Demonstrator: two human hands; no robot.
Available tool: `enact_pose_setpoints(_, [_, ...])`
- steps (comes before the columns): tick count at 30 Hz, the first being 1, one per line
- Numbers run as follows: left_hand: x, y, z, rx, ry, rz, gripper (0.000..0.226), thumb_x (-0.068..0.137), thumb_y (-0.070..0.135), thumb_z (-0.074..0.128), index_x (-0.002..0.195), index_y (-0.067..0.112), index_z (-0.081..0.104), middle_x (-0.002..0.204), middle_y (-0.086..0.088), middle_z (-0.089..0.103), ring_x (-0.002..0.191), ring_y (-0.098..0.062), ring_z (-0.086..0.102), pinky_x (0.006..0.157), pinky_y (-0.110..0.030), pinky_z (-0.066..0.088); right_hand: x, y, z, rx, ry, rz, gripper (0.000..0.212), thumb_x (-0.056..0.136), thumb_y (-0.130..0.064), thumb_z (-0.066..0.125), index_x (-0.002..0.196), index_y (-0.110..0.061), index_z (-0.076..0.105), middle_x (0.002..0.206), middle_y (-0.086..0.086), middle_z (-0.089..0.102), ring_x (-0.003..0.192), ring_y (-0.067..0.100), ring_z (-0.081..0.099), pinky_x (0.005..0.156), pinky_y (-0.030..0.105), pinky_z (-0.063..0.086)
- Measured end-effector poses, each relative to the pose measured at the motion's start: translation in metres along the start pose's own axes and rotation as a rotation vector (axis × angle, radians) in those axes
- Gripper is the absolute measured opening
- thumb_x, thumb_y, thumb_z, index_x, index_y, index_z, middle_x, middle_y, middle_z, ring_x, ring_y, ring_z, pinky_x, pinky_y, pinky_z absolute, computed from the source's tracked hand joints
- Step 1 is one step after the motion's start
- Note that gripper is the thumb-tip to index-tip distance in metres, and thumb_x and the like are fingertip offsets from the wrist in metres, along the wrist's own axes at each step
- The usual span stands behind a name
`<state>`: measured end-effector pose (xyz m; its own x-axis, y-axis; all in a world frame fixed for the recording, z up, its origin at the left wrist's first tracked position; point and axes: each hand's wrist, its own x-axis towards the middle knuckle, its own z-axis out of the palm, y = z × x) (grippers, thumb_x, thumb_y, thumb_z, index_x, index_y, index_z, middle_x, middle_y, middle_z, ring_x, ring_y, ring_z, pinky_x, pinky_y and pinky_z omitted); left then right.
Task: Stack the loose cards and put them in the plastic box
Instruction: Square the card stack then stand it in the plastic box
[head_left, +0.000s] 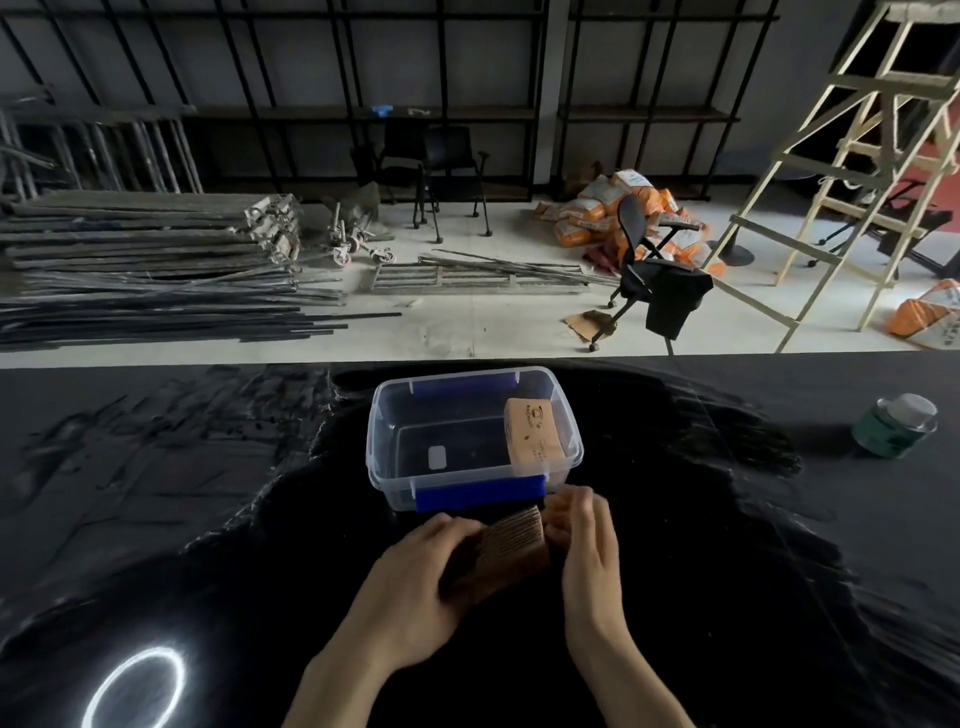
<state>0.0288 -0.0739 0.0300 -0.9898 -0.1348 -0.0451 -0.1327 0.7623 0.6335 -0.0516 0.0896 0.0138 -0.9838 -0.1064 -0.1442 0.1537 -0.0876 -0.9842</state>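
A clear plastic box (382, 457) with blue latches stands on the black table, just beyond my hands. Inside it, against the right wall, leans a tan stack of cards (534, 434). A second brown stack of cards (511, 545) is pressed between my two hands, directly in front of the box's near blue latch. My left hand (415, 587) grips the stack's left side and my right hand (584, 545) presses on its right end. The lower part of this stack is hidden by my fingers.
The table (208, 519) is covered in black glossy sheeting. A green can with a white lid (894, 426) stands at the far right. A bright ring of reflected light (137, 686) lies near left. Beyond the table's far edge are chairs, a ladder and stacked metal.
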Motion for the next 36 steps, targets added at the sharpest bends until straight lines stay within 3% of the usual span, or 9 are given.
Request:
enact_pose_setpoints(4, [0.012,0.004,-0.002,0.179,-0.109,0.008,0.057,0.084,0.029,0.071,0.135,0.043,0.050,0.126,0.023,0.052,0.122,-0.003,0.050,0.103,-0.034,0.049,0.001,0.021,0.011,-0.166,-0.088,-0.121,0.020,0.101,-0.041,0.058,0.094,-0.026,0.069,0.087,-0.001,0.074,0.081,0.013,0.071,0.069,0.024,0.058])
enact_pose_setpoints(7, [0.010,-0.003,0.012,0.155,-0.099,-0.021,0.065,0.082,0.021,0.068,0.139,0.043,0.046,0.132,0.021,0.049,0.127,-0.006,0.045,0.108,-0.036,0.047,0.002,0.041,0.016,-0.267,-0.049,-0.116,0.017,0.103,-0.027,0.060,0.088,-0.020,0.066,0.084,-0.007,0.072,0.075,0.010,0.069,0.064,0.018,0.055])
enact_pose_setpoints(9, [0.000,-0.014,0.024,-0.063,0.004,-0.060,0.068,0.080,0.026,0.068,0.140,0.044,0.045,0.135,0.020,0.049,0.127,-0.003,0.047,0.108,-0.035,0.047,0.002,0.046,0.019,-0.266,-0.028,-0.092,0.020,0.103,-0.024,0.060,0.085,-0.017,0.064,0.080,0.002,0.072,0.071,0.012,0.068,0.061,0.024,0.057])
enact_pose_setpoints(13, [-0.013,-0.009,0.047,-0.902,0.362,-0.322,0.052,0.085,0.048,0.061,0.135,0.033,0.056,0.132,0.009,0.061,0.120,-0.001,0.059,0.105,-0.032,0.048,0.003,0.048,0.024,-0.261,0.011,-0.057,0.023,0.104,-0.028,0.058,0.084,-0.017,0.063,0.078,0.007,0.071,0.070,0.017,0.069,0.061,0.029,0.058])
enact_pose_setpoints(17, [0.001,0.014,0.053,-1.009,0.546,-0.411,0.040,0.101,0.049,0.040,0.122,0.026,0.065,0.116,0.003,0.071,0.114,-0.012,0.065,0.099,-0.039,0.052,-0.003,0.047,0.026,-0.207,0.026,-0.011,0.030,0.106,-0.037,0.052,0.084,-0.021,0.065,0.080,0.005,0.071,0.072,0.015,0.069,0.064,0.031,0.058])
enact_pose_setpoints(22, [0.014,0.015,0.049,-0.950,0.672,-0.459,0.035,0.106,0.035,0.038,0.110,0.018,0.068,0.100,-0.007,0.071,0.098,-0.018,0.067,0.089,-0.040,0.055,-0.007,0.048,0.028,-0.219,0.014,-0.053,0.035,0.108,-0.037,0.046,0.086,-0.019,0.066,0.083,-0.004,0.071,0.075,0.011,0.067,0.063,0.022,0.056])
enact_pose_setpoints(25, [0.013,0.006,0.059,-0.808,0.700,-0.493,0.030,0.107,0.030,0.038,0.106,0.020,0.067,0.096,-0.004,0.071,0.093,-0.019,0.068,0.086,-0.048,0.058,-0.007,0.052,0.031,-0.280,0.016,-0.144,0.033,0.108,-0.026,0.047,0.083,-0.015,0.065,0.072,0.001,0.067,0.067,0.007,0.065,0.058,0.019,0.053])
enact_pose_setpoints(28, [0.016,0.004,0.061,-0.812,0.729,-0.536,0.030,0.107,0.023,0.037,0.105,0.020,0.066,0.091,-0.003,0.072,0.092,-0.020,0.068,0.086,-0.047,0.056,-0.006,0.053,0.034,-0.300,0.059,-0.154,0.034,0.108,-0.024,0.047,0.080,-0.015,0.065,0.068,-0.003,0.064,0.063,0.004,0.062,0.056,0.016,0.048])
enact_pose_setpoints(36, [0.020,0.000,0.067,-0.711,0.776,-0.518,0.028,0.107,0.020,0.035,0.107,0.018,0.063,0.090,-0.004,0.072,0.088,-0.016,0.068,0.088,-0.054,0.057,0.001,0.057,0.036,-0.328,0.054,-0.152,0.033,0.108,-0.025,0.046,0.081,-0.019,0.062,0.074,0.000,0.067,0.072,0.017,0.065,0.062,0.027,0.055])
